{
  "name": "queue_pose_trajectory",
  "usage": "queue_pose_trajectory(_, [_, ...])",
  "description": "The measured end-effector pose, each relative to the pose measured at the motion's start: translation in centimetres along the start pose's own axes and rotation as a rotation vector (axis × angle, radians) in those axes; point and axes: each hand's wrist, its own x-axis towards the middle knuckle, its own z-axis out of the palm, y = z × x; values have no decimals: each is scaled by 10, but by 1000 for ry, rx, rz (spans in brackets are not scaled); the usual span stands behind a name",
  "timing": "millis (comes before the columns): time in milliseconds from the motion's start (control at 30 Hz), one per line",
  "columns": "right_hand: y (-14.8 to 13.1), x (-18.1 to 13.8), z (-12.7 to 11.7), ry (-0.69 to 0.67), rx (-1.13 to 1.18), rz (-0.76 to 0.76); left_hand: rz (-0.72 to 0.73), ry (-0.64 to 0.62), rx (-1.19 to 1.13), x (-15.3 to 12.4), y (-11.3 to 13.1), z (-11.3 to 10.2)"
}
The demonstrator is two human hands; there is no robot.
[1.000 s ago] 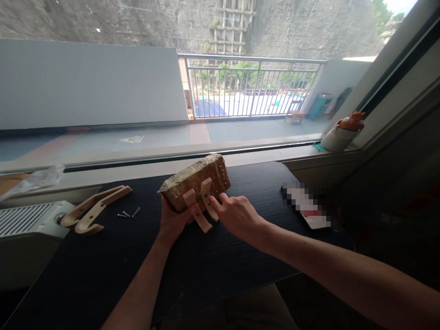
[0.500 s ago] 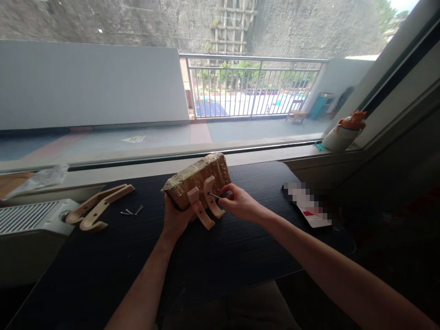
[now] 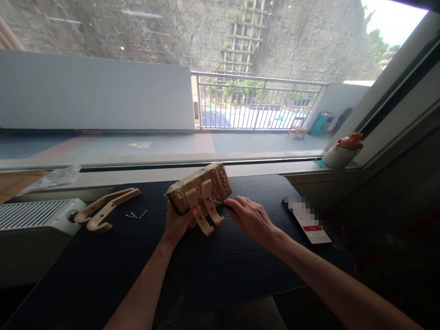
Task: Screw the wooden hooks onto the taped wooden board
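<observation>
My left hand [image 3: 178, 224] grips the left end of a tape-covered cardboard box [image 3: 184, 183], which is tilted over the table. Its thumb presses against a curved wooden hook [image 3: 199, 215] lying on the box's front face. To the right of it, a second wooden hook [image 3: 211, 206] sits against the same face. My right hand [image 3: 250, 217] is closed around the dark handle of a screwdriver [image 3: 216, 201]. The metal shaft points left, its tip at a hole in the second hook. Whether a screw head sits in that hole is too small to tell.
Two more wooden hooks [image 3: 106, 208] lie at the table's left, beside several loose screws [image 3: 136, 214]. A phone [image 3: 314, 229] rests on the right of the dark table [image 3: 240, 270]. A radiator [image 3: 41, 215] stands left; a bottle [image 3: 338, 153] is on the windowsill.
My right hand has shifted slightly right and turned, its fingers now wrapped further round the screwdriver handle. The box stays in my left hand. The whole view has moved, with the scene lower in the picture.
</observation>
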Motion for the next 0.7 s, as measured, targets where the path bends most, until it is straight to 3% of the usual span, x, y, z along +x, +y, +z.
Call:
queue_pose_trajectory(300, [-6,17,-24,-157,-377,-318,5,-13,-45,1,-3,1])
queue_pose_trajectory(467, [-11,26,-38,-189,-463,-223,-3,-21,-60,1,-3,1])
queue_pose_trajectory(700, [-20,23,-35,-192,-475,-175,-10,-19,-45,-1,3,0])
